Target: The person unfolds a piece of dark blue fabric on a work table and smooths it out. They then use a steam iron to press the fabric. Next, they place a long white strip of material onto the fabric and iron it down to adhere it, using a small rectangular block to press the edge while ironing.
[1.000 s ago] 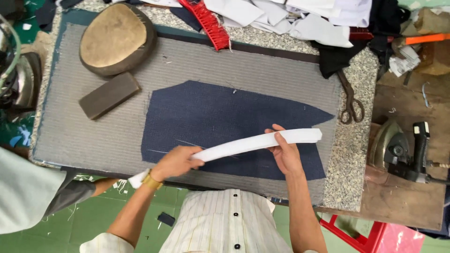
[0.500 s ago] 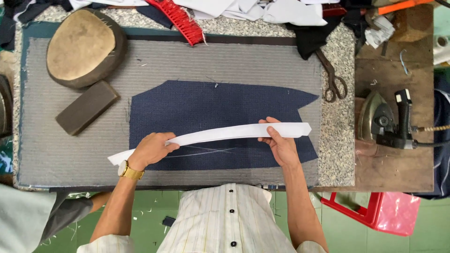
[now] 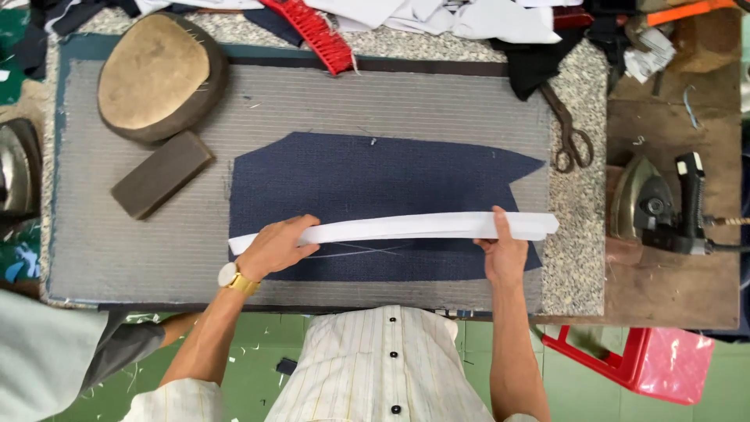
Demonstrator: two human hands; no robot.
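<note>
Two hands on one long white paper strip: left hand and right hand, fingers pinched at opposite ends. Flatter and straighter than a second ago, lowered across navy fabric piece on bench; seemingly being aligned.
</note>
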